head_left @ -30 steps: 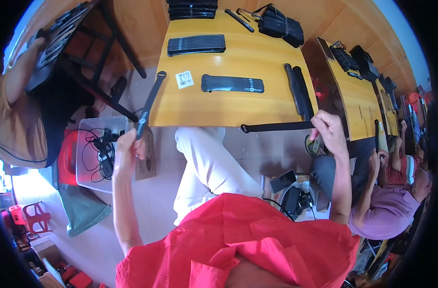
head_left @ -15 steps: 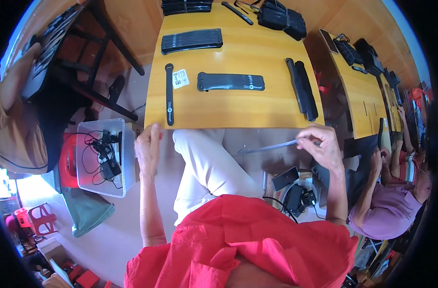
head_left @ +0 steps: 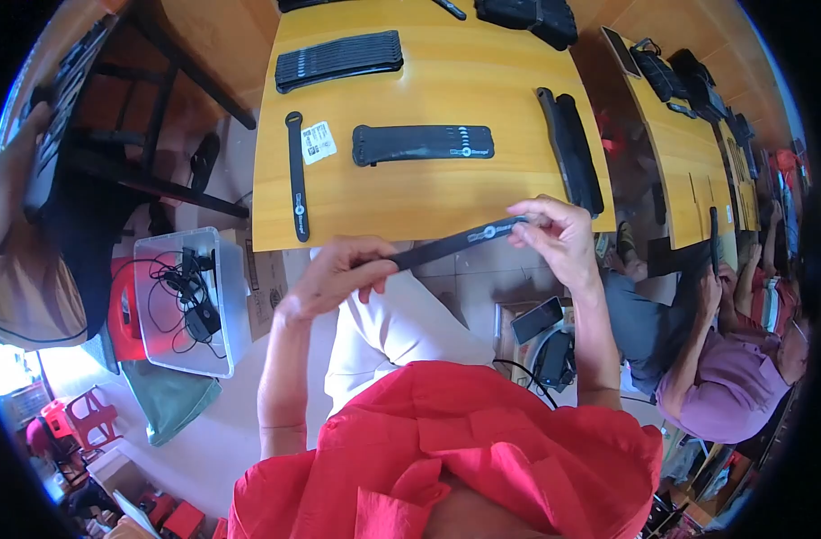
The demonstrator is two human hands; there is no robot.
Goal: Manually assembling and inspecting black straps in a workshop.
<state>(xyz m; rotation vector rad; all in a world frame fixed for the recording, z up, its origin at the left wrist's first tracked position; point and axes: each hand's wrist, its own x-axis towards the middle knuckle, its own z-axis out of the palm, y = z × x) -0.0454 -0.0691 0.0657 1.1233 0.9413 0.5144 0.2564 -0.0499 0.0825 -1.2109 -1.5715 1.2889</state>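
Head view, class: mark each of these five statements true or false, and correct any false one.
1. The left hand and right hand both hold one black strap. True.
2. A white label lies just right of the lone strap on the yellow table. True.
3. The clear plastic bin sits on the table. False: the bin is off the table, to its left.
4. The wearer's shirt is blue. False: it is red.
5. The held strap bears pale printing. True.
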